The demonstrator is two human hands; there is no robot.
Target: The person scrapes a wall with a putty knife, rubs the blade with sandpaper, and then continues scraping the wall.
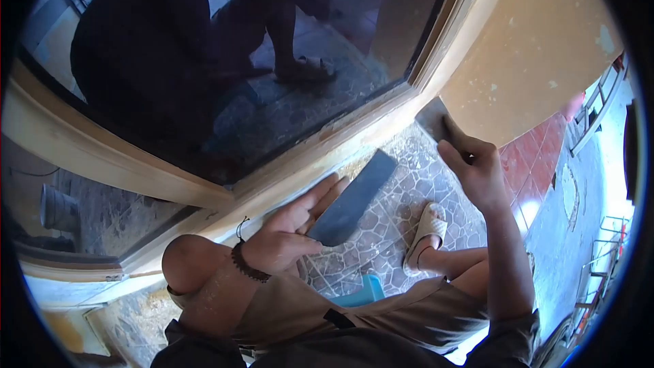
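Observation:
My left hand (286, 228) is closed around a trowel (355, 199) with a wide, flat grey blade. The blade slants up and to the right over the patterned floor, and most of its handle is hidden by my fingers. In my right hand (480, 167) is a putty knife (430, 119), gripped by its handle. Its blade is close to the lower corner of the cream window frame (412, 99), beside the yellowish wall (524, 48); whether it touches cannot be told.
Dark glass (272, 95) with reflections fills the upper left. Under me is a turquoise stool (361, 291). My sandalled foot (428, 235) rests on stone-patterned flooring (388, 252). A bucket (58, 208) shows at left, red tiles (535, 157) and a ladder-like frame (599, 109) at right.

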